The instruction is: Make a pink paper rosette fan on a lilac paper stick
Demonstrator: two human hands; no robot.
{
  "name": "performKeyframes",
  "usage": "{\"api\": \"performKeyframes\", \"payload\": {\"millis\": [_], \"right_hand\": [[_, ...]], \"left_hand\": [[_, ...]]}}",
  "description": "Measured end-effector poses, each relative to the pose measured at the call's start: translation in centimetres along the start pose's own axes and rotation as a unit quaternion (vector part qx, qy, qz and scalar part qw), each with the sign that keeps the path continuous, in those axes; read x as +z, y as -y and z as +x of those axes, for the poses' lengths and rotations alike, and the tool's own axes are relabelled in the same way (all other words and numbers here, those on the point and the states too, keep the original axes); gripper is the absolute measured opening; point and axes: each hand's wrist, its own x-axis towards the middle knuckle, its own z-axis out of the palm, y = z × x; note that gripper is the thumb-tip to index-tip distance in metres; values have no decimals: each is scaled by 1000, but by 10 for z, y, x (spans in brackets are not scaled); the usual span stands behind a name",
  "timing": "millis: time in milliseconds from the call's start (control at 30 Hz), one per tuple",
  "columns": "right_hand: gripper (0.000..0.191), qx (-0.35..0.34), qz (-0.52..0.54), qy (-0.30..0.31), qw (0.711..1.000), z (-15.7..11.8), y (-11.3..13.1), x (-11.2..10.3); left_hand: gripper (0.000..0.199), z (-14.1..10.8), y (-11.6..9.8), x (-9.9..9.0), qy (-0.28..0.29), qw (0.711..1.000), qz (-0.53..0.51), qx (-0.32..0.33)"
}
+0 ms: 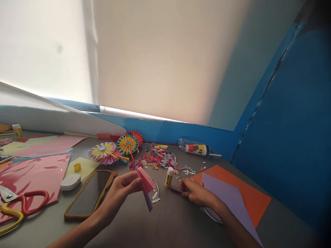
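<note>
Carefully now: my left hand pinches the pleated pink paper just left of the glue stick — a slack pinch could let the pleats spring — while my right hand, right of it, curls over a narrow strip, hold unclear.

Pleated paper matt; pink sheet glossy; glue stick smooth plastic.
</note>
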Motion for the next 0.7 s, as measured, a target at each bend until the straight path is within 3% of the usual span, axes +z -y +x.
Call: {"api": "performKeyframes", "payload": {"millis": [100,200,267,333,500,700], "right_hand": [[14,-20,32,-59,998,2,8,0],[12,-24,69,-145,987,2,22,-13],[16,-23,108,-214,970,-3,40,-20],[18,-48,217,-267,938,-11,63,-20],[19,-82,331,-127,931,-31,106,6],[24,-87,396,-80,911,-26,106,23]], "left_hand": [[32,0,0,-1,-6,999,49,-2],[34,0,0,1,-25,996,85,-15],[34,-1,1,2,-28,995,92,-23],[33,-2,2,3,-26,996,84,-31],[26,-2,2,6,-11,1000,13,-25],[25,-1,-1,8,-4,999,-17,-27]]}}
